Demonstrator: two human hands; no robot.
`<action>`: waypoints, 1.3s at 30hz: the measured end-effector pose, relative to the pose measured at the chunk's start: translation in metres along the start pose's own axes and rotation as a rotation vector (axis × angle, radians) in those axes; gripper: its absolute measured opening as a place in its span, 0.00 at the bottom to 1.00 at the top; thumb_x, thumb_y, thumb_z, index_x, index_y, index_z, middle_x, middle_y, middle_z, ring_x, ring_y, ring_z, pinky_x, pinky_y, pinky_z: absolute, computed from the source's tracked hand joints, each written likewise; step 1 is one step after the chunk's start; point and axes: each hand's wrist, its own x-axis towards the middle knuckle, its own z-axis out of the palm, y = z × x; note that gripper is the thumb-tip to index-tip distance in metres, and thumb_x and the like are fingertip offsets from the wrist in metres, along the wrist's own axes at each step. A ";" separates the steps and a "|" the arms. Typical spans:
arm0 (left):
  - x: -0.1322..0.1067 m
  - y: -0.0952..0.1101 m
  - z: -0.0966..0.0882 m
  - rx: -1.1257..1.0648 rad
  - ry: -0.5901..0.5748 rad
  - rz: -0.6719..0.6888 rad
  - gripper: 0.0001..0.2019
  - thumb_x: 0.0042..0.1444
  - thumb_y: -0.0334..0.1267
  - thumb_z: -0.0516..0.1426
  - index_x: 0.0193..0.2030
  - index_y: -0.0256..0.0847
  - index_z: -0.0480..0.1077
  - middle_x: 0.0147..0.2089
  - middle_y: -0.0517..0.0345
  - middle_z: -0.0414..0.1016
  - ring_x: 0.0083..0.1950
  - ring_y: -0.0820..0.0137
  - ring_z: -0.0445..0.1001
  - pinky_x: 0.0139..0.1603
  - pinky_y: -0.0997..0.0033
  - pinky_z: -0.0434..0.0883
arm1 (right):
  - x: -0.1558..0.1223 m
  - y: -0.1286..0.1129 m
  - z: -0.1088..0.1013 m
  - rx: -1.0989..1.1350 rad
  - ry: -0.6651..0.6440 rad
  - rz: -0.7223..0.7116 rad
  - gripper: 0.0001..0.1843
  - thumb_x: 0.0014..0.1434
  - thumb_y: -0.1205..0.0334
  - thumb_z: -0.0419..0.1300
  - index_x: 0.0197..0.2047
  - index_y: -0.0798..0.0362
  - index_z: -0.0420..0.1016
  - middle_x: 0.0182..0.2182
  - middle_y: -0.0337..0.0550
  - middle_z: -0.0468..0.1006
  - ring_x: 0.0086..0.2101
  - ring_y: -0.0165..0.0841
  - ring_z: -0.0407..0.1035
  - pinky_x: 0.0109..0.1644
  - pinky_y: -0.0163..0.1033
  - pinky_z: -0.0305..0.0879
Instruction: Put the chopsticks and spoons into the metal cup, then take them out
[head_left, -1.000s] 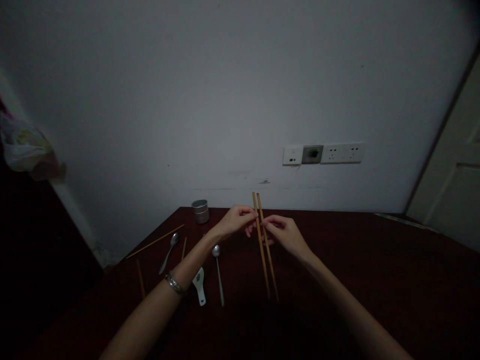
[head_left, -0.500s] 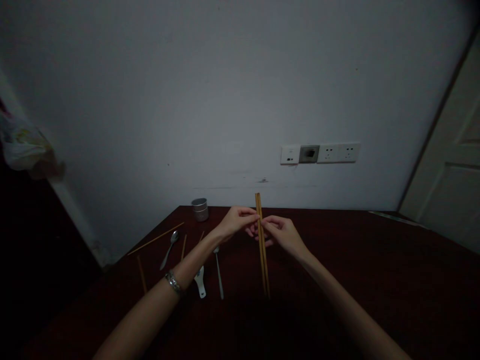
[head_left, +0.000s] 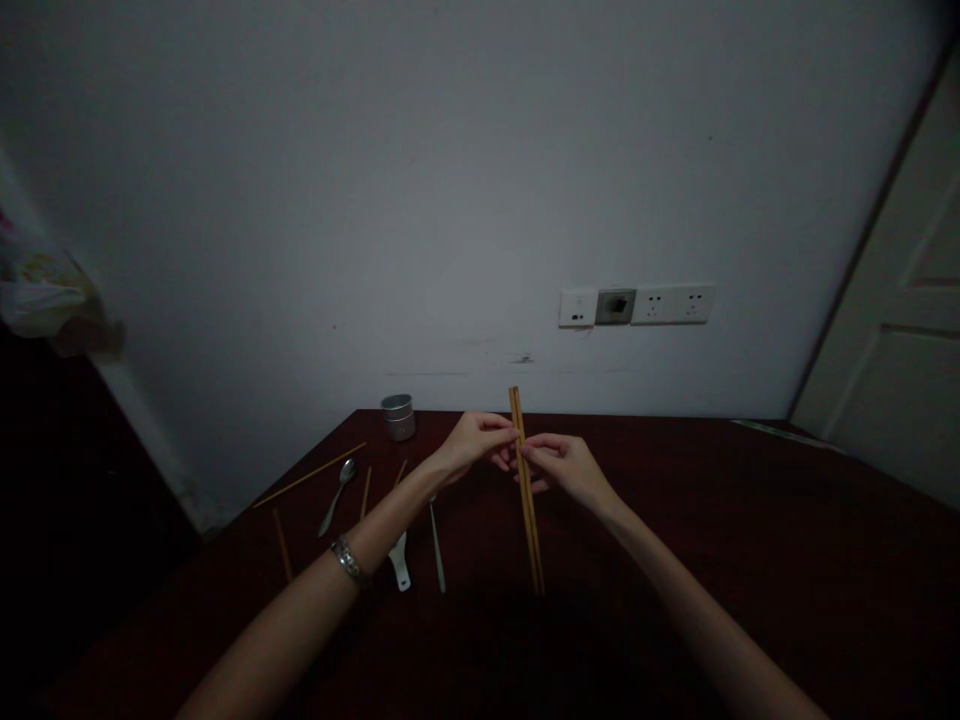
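Observation:
I hold a pair of wooden chopsticks (head_left: 527, 500) nearly upright above the dark red table (head_left: 750, 560), the two sticks pressed side by side. My left hand (head_left: 472, 445) pinches them near the top from the left, a metal bracelet (head_left: 346, 563) on its wrist. My right hand (head_left: 564, 465) pinches the same pair from the right, fingertips almost touching those of the left.
On the table's left lie a metal spoon (head_left: 337, 492), a second metal spoon (head_left: 436, 545), a white ceramic spoon (head_left: 400, 562) and loose chopsticks (head_left: 309, 475). A small metal cup (head_left: 398, 416) stands by the wall. Wall sockets (head_left: 637, 305) sit above; a door (head_left: 892, 330) is at right.
The two chopsticks, apart at their lower ends a second ago, have been brought together into one tight pair. Both hands stay in nearly the same place.

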 end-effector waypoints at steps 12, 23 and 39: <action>0.000 -0.008 -0.001 -0.015 -0.009 -0.011 0.12 0.47 0.41 0.59 0.29 0.30 0.70 0.22 0.58 0.69 0.22 0.78 0.67 0.23 0.76 0.70 | -0.001 0.002 0.003 0.009 0.013 0.057 0.16 0.43 0.55 0.62 0.31 0.59 0.70 0.27 0.47 0.77 0.24 0.34 0.73 0.23 0.35 0.70; 0.024 -0.048 0.022 -0.087 -0.060 -0.179 0.18 0.43 0.47 0.60 0.26 0.29 0.68 0.19 0.59 0.68 0.18 0.80 0.66 0.22 0.78 0.68 | -0.010 0.037 -0.018 -0.027 0.065 0.208 0.09 0.49 0.61 0.59 0.31 0.59 0.71 0.25 0.46 0.77 0.24 0.31 0.72 0.23 0.33 0.71; 0.054 -0.113 0.043 0.016 -0.021 -0.504 0.16 0.38 0.43 0.64 0.21 0.30 0.68 0.14 0.61 0.65 0.17 0.77 0.66 0.22 0.73 0.69 | -0.015 0.087 -0.057 -0.363 0.101 0.430 0.14 0.47 0.57 0.62 0.19 0.58 0.67 0.13 0.38 0.71 0.14 0.26 0.66 0.16 0.28 0.64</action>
